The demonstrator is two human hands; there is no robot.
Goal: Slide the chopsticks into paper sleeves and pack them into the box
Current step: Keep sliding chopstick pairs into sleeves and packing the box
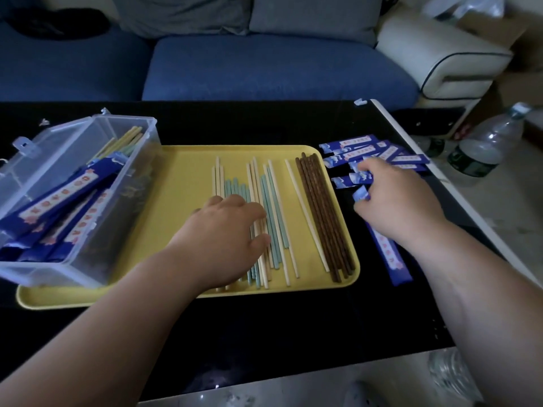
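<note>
step in hand: picking a pair and a sleeve. left hand (pixel 232 227) lies over loose chopsticks (pixel 276 201) on the yellow tray (pixel 188 171); its fingertips are hidden, so a pinch cannot be told. right hand (pixel 393 198) grips one paper sleeve (pixel 388 254) beside the tray, spare sleeves (pixel 352 145) beyond. next: align tips with the sleeve mouth. box (pixel 44 271), far left, holds sleeved pairs.

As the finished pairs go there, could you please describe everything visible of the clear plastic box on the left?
The clear rectangular plastic box stands on the left end of the yellow plastic tray, angled away to the right. Its hinged lid, with a hang tab, lies open to the left. Inside lie blue paper sleeves with white printed strips, with cream and pale green chopstick ends poking out towards the far wall.
</note>
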